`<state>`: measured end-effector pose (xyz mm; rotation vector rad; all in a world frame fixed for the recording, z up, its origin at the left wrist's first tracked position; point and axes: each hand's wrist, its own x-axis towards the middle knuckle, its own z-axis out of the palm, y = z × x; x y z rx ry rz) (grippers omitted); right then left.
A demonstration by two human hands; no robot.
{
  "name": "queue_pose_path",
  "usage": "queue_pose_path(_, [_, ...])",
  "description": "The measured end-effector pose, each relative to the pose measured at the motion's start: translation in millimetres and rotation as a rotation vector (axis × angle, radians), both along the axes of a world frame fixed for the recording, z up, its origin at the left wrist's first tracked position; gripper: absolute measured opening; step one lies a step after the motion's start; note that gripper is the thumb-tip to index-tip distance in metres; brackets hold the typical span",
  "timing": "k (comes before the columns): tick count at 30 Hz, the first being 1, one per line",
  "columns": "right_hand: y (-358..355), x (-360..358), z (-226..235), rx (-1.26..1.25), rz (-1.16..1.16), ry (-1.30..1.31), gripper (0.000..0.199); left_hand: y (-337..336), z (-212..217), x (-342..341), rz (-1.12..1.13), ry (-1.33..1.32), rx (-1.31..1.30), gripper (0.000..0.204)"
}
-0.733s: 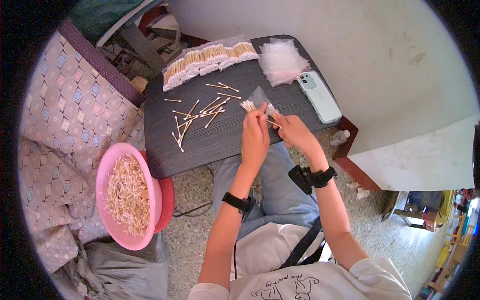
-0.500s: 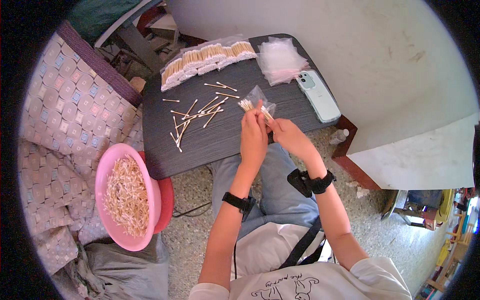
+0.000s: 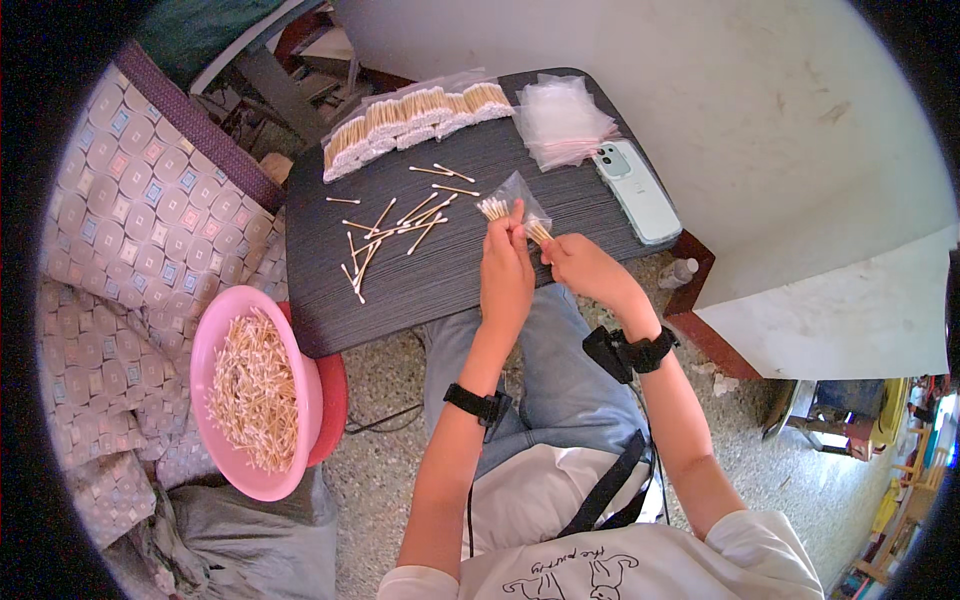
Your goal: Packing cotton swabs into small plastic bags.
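Evidently the work is partway through: at the far edge of the table (image 3: 320,270) lies a row of filled bags (image 3: 410,115) packed with swabs, and those look finished. Plenty is left, judging by the heaped pile (image 3: 252,395) in the pink bowl (image 3: 313,395), left of the table's near corner, and by the flat stack of empty bags (image 3: 565,120) at the table's far right, beside a phone (image 3: 638,195). A few loose swabs (image 3: 455,189) lie scattered across the table's middle. Over the table's near right part, a person's left hand (image 3: 508,265) closes its fingers around a bunch of swabs (image 3: 492,208), with a clear bag (image 3: 520,188) rising behind the fingertips. The right hand (image 3: 590,270) pinches a second bunch (image 3: 538,232) at its lower end, just beside the left fingers (whether either bunch sits inside the clear film, I cannot tell). Compared with the earliest frame, the right hand and its bunch sit slightly lower and closer to the left hand, and the swab that jutted sideways below that bunch no longer shows; the scattered swabs keep their layout.
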<state>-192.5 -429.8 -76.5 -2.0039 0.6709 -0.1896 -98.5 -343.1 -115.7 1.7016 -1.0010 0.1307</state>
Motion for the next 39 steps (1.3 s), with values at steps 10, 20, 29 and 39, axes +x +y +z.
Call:
queue_pose_path(10, [-13.1, 14.1, -9.7, -0.358, 0.177, -0.087, 0.029, 4.4, 4.5, -1.0, -0.120, 0.054, 0.034, 0.014])
queue_pose_path(20, [6.9, 16.2, -13.6, -0.360, -0.186, -0.045, 0.030, 3.6, 6.7, 0.6, -0.170, -0.075, 0.074, 0.027])
queue_pose_path(29, [9.3, -3.4, -4.0, -0.079, -0.266, -0.210, 0.019, 3.3, 5.0, -2.0, -0.083, -0.081, 0.140, 0.032])
queue_pose_path(39, [14.8, 18.5, -10.0, -0.155, -0.294, -0.371, 0.015, 4.6, 10.8, -0.9, -0.129, 0.004, 0.029, 0.021])
